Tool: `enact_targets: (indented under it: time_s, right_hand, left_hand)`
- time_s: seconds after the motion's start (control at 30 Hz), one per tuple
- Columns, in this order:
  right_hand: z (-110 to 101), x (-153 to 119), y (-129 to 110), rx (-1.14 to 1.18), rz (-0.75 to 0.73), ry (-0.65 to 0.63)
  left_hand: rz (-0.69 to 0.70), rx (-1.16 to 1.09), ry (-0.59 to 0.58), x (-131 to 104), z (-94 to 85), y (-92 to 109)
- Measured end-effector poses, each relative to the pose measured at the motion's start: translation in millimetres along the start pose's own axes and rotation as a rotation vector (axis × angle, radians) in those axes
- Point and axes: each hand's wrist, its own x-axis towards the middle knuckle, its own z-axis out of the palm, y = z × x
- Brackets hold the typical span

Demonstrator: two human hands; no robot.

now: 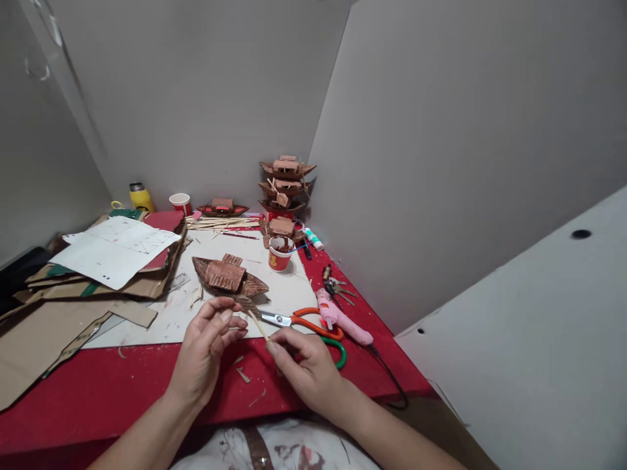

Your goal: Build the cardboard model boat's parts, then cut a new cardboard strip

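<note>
My right hand [308, 369] pinches a thin pale wooden stick [258, 324] between thumb and fingers, its free end pointing up and left. Opposite it, my left hand [203, 349] is open, with curved fingers apart and nothing visible in them. Just beyond the fingertips sits a brown model boat [228, 277] with a ribbed roof. Scissors with orange and green handles [308, 322] lie beside my right hand, partly hidden by it.
A pink glue gun [343, 318] and keys [337, 288] lie at the right edge. Behind the boat stands a paint-smeared paper cup [281, 253]. Stacked model boats [287, 186] rise in the corner. Cardboard [53, 326] and a drawn sheet [115, 248] cover the left; sticks [223, 224] lie behind.
</note>
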Motion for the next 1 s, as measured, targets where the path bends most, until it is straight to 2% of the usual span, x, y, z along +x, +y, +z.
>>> enact_targets:
  time_s: [0.1, 0.27, 0.37, 0.5, 0.57, 0.7, 0.8, 0.9, 1.0]
  right_hand:
    - [-11.2, 2.4, -0.5, -0.140, -0.110, 0.018]
    - [-29.1, 4.0, 2.1, -0.227, -0.168, 0.021]
    - [-38.4, 4.5, 1.5, -0.232, -0.156, -0.006]
    - [-50.0, 8.0, -4.4, -0.201, -0.065, -0.063]
    - [-55.5, 11.1, -8.8, -0.200, -0.025, -0.102]
    - [-63.1, 18.1, -19.3, -0.235, -0.017, -0.207]
    - [-63.8, 22.1, -27.3, -0.217, -0.023, -0.254]
    - [-60.3, 25.8, -31.8, -0.142, -0.025, -0.245]
    - [-53.3, 30.6, -31.0, -0.043, -0.029, -0.161]
  left_hand:
    - [0.002, 0.004, 0.051, 0.3, -5.7, 6.0]
    - [0.028, 0.017, 0.067, 2.7, -16.0, 15.4]
    - [0.066, 0.022, 0.068, 4.0, -18.6, 23.5]
    - [0.152, 0.104, 0.077, 1.5, -16.8, 36.0]
    - [0.225, 0.215, 0.035, -2.3, -14.3, 41.4]
    - [0.447, 0.576, -0.070, -10.7, -3.7, 48.8]
    - [0.575, 0.803, -0.216, -12.8, 8.8, 49.4]
    - [0.555, 0.996, -0.366, -9.4, 18.7, 44.9]
    - [0.547, 1.143, -0.418, -2.7, 22.9, 38.5]
